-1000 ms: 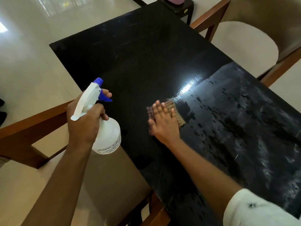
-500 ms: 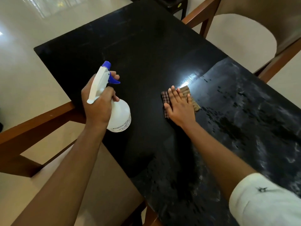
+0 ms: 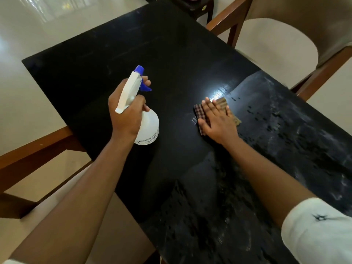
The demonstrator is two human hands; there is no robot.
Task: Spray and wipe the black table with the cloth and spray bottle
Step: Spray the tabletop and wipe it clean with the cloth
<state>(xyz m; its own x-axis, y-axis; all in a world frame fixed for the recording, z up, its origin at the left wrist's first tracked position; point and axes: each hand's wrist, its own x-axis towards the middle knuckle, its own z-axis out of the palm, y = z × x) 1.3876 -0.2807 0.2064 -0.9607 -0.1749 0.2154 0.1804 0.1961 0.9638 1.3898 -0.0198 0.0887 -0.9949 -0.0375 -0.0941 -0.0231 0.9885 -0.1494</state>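
Head view places us over the black worktop, and we judge the job to be somewhere in its middle. Our left grip is clamped round the neck of the spray bottle, with a finger curled over the blue trigger. The bottle stands upright over the left-centre of the surface, nozzle aimed at the far end; we cannot tell whether its base touches down. Our right grip lies flat with straight fingers, pressing the checked cloth onto the worktop near its middle, just beside a bright patch of glare.

The spraying has clearly begun. Droplets and hazy streaks cover the right side and the near end below our right forearm, and we read that stretch as wetted but not yet wiped. The far and left part looks dark and even, with no beads showing. We cannot say whether it is wiped dry or simply unsprayed. The cloth sits at the border of the two zones, so what we see left is at least the whole beaded area to its right and toward us.
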